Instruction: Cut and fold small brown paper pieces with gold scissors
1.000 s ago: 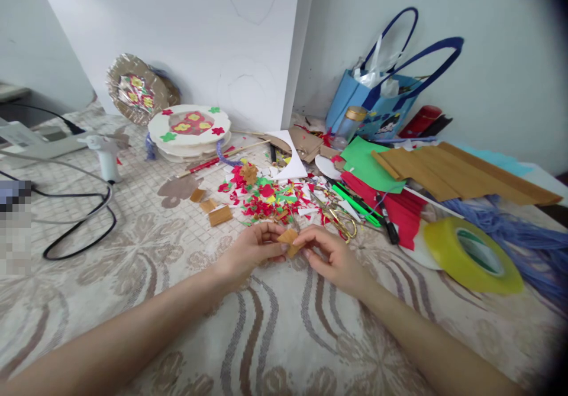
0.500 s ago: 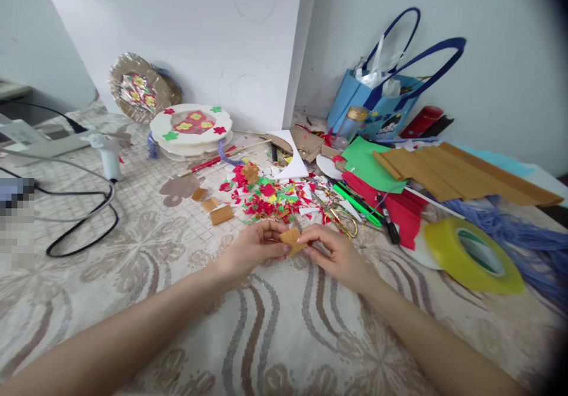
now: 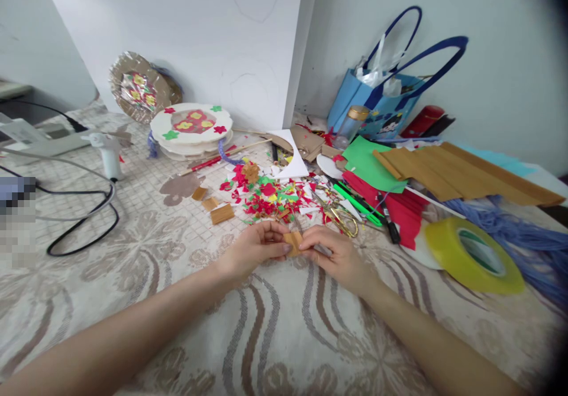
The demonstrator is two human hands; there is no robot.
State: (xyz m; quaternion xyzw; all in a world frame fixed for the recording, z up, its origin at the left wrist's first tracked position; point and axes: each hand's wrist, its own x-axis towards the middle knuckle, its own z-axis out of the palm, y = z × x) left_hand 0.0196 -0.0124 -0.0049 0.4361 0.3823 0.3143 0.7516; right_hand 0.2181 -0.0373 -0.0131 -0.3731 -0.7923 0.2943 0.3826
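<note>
Between both hands is a small piece of brown crepe paper [image 3: 293,244], held just above the patterned tablecloth. My left hand [image 3: 260,245] pinches its left side between thumb and fingers. On its right side, my right hand [image 3: 331,251] closes thumb and fingertips on the paper. Several more brown paper pieces [image 3: 222,213] lie to the left beyond my hands. A heap of red, green, yellow and white paper scraps [image 3: 270,198] spreads just past my fingers. Gold-handled scissors [image 3: 344,219] rest at the right of the heap.
At the right lie yellow tape [image 3: 473,256], brown crepe paper sheets [image 3: 465,171], green paper [image 3: 373,162] and blue yarn [image 3: 510,224]. A blue bag [image 3: 377,100] stands behind. On the left are a glue gun [image 3: 106,154], cables and a white decorated round box [image 3: 190,126].
The small brown paper piece has turned between my fingers and now sits more squarely. My right fingertips have shifted slightly along it; the left hand is nearly still.
</note>
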